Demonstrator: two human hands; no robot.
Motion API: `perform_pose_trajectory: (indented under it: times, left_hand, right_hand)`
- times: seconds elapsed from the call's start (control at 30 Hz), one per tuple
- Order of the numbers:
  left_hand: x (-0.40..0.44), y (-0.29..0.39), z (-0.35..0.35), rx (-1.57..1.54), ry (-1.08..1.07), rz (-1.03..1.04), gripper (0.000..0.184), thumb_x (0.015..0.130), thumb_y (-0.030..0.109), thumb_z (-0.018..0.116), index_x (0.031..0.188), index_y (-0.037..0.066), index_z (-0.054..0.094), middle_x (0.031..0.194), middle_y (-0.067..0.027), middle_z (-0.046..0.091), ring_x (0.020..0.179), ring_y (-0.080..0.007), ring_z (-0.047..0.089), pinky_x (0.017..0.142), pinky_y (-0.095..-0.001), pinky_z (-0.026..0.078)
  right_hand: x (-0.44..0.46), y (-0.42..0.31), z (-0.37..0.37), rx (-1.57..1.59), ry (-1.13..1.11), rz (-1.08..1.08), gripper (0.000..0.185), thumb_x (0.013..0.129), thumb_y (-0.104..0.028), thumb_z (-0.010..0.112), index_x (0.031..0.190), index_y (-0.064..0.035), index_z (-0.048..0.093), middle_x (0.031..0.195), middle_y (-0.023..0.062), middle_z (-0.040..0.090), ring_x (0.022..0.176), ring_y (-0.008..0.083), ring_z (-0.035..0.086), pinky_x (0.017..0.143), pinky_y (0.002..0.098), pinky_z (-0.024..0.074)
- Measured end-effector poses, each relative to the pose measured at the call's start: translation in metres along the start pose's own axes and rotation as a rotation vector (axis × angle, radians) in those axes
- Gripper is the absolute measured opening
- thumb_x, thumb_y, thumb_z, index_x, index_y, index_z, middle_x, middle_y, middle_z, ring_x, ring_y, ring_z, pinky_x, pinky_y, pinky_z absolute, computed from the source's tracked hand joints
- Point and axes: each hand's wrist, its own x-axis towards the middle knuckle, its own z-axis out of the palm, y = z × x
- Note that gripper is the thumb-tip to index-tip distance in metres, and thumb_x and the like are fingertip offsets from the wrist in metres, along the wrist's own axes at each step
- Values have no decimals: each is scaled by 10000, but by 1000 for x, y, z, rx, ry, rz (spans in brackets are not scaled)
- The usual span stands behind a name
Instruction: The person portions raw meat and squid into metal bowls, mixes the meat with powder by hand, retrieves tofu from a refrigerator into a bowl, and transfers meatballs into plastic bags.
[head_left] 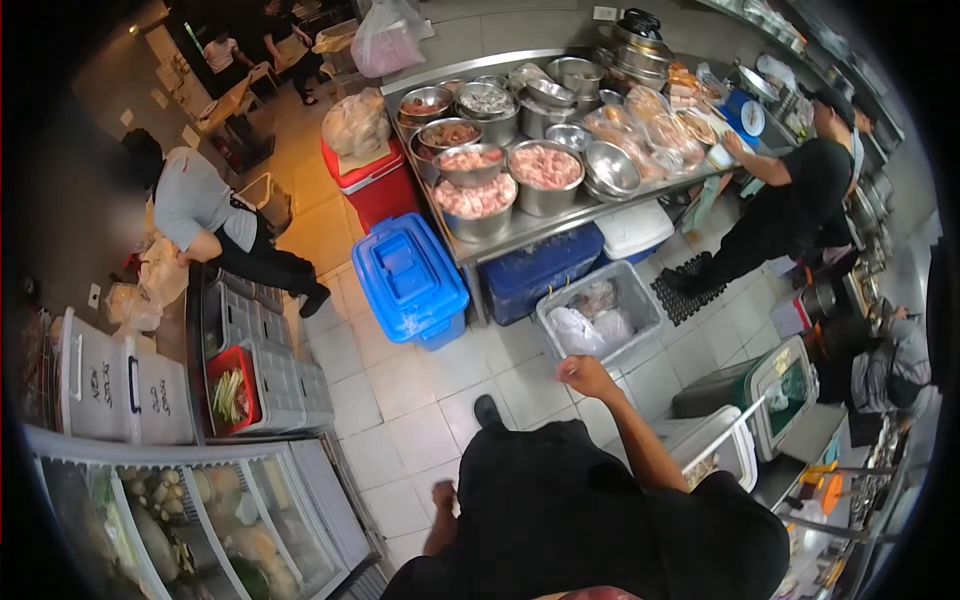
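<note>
Standing on floor tiles [402, 432], the grey tub [634, 342] is judged heavy with its soft bags [612, 326], stiff-walled, best gripped by opposite rims. Right hand [584, 377] is loosely curled nearby, left hand [444, 496] likewise; whether anything is held cannot be told.

Wearer's two hands [588, 377] [444, 495], two lettered boxes [97, 392] [158, 402]

Commercial kitchen: long steel table [585, 215], metal pots [548, 203] of raw meat [545, 163].

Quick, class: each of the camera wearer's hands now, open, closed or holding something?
Left hand: too small to tell.
Right hand: loosely closed, nothing visibly held.
</note>
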Motion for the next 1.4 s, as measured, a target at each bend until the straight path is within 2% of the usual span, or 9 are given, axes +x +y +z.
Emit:
perform_pose_trajectory:
  times: [0.13,0.17,0.43,0.73,0.87,0.97,1.1,1.23,1.4]
  left_hand:
    - [188,99,-61,-289,623,514,153,862,222,542,904,94,613,683,-39,599,515,-117,535,449,-263,446]
    - [184,169,-109,-564,335,320,224,810,224,633,931,38,599,875,-100,624,838,-213,599,730,-325,480]
    - [172,623,-291,-760,328,800,245,867,256,612,997,49,598,790,-27,582,638,-104,540,556,-231,453]
    - [302,866,-318,-380,158,469,369,825,300,610,958,-44,593,924,-139,644,623,-185,648,513,-293,510]
    - [324,902,-318,-190,139,380,327,826,187,540,1013,-81,540,951,-192,625,575,-221,647,493,-310,539]
    - [323,900,-322,-646,173,423,310,822,113,473,1058,-88,481,926,-213,608,606,-258,655,479,-319,563]
    - [272,873,-347,-491,312,746,251,841,99,475,1054,-20,417,952,-199,558,589,-267,640,435,-308,555]
    - [206,846,-348,-791,-21,831,147,870,68,443,975,71,341,803,-86,483,488,-150,557,389,-247,511]
    - [179,811,-353,-904,-75,805,135,856,52,451,924,108,348,766,-48,466,498,-107,517,375,-238,490]
  right_hand:
    - [49,-62,-44,106,150,10,177,784,-136,681,896,-5,643,839,100,666,745,188,650,663,294,520]
    - [66,-71,-54,93,181,23,192,805,-146,672,932,-6,636,858,95,663,750,177,645,661,292,520]
    - [225,-124,-120,265,290,-86,244,824,-164,668,1002,-6,609,885,105,670,743,155,643,651,280,517]
    - [358,-184,-194,288,72,-279,224,826,-137,662,1010,-15,624,909,102,674,775,167,649,668,279,526]
    - [403,-212,-238,203,31,-330,213,830,-143,653,1002,-19,633,944,124,669,841,197,659,725,302,537]
    - [451,-230,-263,103,98,-428,204,825,-117,653,1002,-17,633,958,117,668,838,186,656,724,304,536]
    - [523,-268,-267,25,138,-622,218,819,-129,641,1009,-25,621,941,129,661,841,239,653,730,326,525]
    - [626,-292,-217,-110,73,-736,347,756,-228,688,1035,-44,593,932,145,646,831,307,634,756,372,500]
    - [658,-311,-154,-137,-436,-843,451,656,-252,758,1032,-68,588,983,149,611,879,287,598,772,377,472]
